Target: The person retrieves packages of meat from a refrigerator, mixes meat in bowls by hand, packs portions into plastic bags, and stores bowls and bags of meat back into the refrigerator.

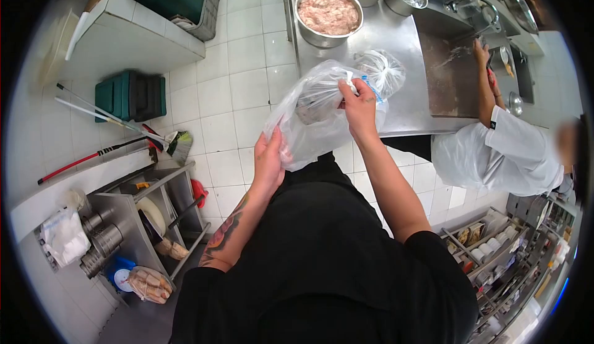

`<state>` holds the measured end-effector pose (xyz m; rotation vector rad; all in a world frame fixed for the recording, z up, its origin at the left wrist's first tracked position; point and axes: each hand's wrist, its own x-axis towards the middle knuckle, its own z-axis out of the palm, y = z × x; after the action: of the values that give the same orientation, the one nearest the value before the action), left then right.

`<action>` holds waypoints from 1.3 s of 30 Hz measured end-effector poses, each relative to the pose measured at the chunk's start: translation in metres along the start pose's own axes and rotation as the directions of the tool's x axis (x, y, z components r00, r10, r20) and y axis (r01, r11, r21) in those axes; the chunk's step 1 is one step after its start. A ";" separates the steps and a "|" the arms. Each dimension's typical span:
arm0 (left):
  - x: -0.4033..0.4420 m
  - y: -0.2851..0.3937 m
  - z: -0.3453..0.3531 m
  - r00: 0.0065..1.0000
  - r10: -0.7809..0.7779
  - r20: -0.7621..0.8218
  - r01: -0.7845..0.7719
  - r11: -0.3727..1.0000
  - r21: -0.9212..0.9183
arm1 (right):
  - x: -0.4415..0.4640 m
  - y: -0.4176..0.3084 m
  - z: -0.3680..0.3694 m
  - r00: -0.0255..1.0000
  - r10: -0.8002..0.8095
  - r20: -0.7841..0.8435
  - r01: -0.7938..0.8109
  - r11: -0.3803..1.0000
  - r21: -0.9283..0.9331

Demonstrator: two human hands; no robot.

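Observation:
In front of my body I hold a clear plastic bag [309,137] with both hands, at the near edge of the steel counter. My left hand [270,155] grips the bag's side, thumb up and fingers closed on the film. The fingers of my right hand [359,106] pinch a gathered, twisted part of the bag near its top. What the bag holds, if anything, I cannot make out. Just beyond my right hand, a second clear plastic bag [385,72], bunched up, rests on the counter.
Metal bowls of raw minced meat [328,12] stand at the counter's [405,47] far end. To the right is a sink [455,90], where a co-worker in a white shirt [510,152] has hands near the tap. Brooms [180,145] and green bins [130,96] are at left.

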<state>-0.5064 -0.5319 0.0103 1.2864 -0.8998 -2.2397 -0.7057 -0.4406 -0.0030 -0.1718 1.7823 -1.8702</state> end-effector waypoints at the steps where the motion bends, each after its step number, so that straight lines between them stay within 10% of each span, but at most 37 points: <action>1: -0.002 0.003 0.002 0.997 0.036 0.065 -0.036 0.999 -0.001 | 0.002 0.002 0.000 1.000 -0.005 -0.025 0.004 1.000 -0.012; 5: 0.060 0.035 0.012 0.960 0.277 -0.044 -0.276 0.961 0.033 | 0.002 0.016 0.004 1.000 0.022 -0.010 -0.022 0.998 -0.061; 9: -0.012 0.024 0.040 0.923 0.101 0.372 -0.222 0.929 0.298 | 0.011 0.027 -0.009 0.998 0.040 -0.040 -0.046 0.985 -0.164; 14: 0.009 0.027 0.025 0.970 0.081 0.229 -0.088 0.996 0.017 | 0.028 -0.026 -0.062 0.978 -0.066 0.196 0.151 0.874 -0.463; 17: 0.001 0.037 0.030 0.956 0.147 0.256 -0.156 0.988 0.016 | 0.079 -0.047 -0.116 0.962 -0.252 0.103 0.243 0.621 -0.745; 19: -0.009 0.039 0.038 0.948 0.116 0.295 -0.146 0.986 0.080 | 0.103 -0.038 -0.138 0.803 -0.436 0.406 0.523 0.189 -0.831; 25: 0.000 0.040 0.050 0.963 0.110 0.245 -0.117 0.993 0.012 | 0.122 -0.022 -0.161 0.725 -0.230 0.649 0.670 0.021 -0.742; 32: 0.003 0.053 0.090 0.910 0.153 0.386 -0.175 0.984 0.024 | 0.112 -0.023 -0.191 0.686 -0.174 0.706 0.707 -0.070 -0.704; 39: 0.012 0.059 0.040 0.949 0.268 0.166 -0.299 0.933 0.199 | 0.088 -0.074 -0.206 0.759 -0.217 0.614 0.651 0.238 -0.720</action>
<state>-0.5455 -0.5685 0.0590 1.0210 -1.3290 -2.0597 -0.8941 -0.3009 0.0200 -1.5450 2.3933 -0.6831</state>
